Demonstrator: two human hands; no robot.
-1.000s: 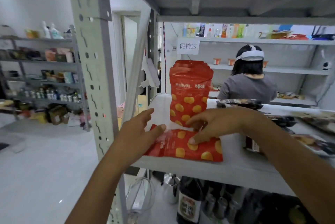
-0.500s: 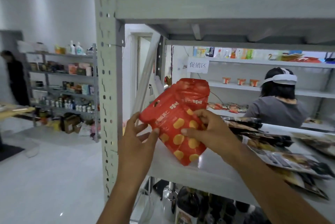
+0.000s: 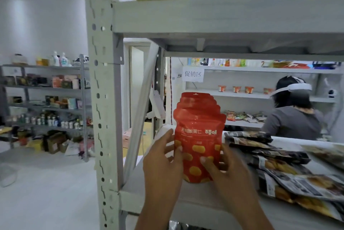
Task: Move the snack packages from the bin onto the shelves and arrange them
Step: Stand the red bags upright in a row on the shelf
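Rack upright is hard at your left, so the row can't grow that way. Middle shelf: red stock sits at the left end. The right half is a sprawl of dark snack packages, flat and overlapping, near the red ones but apart from them.

Row of red pouches stands upright, nested front to back. Front red pouch is upright at the head of that row. Base on the board or just off it: can't tell.

Left grip pinches its lower left edge. Right grip has the lower right, thumb on the face. Both are closed on it.

My read: seating step.
- Press the base flat.
- Square the face to the shelf lip.
- Lean it lightly on the pouch behind.
- Let go one side at a time. It's a soft pouch and will likely tip forward.

Bin not in view.
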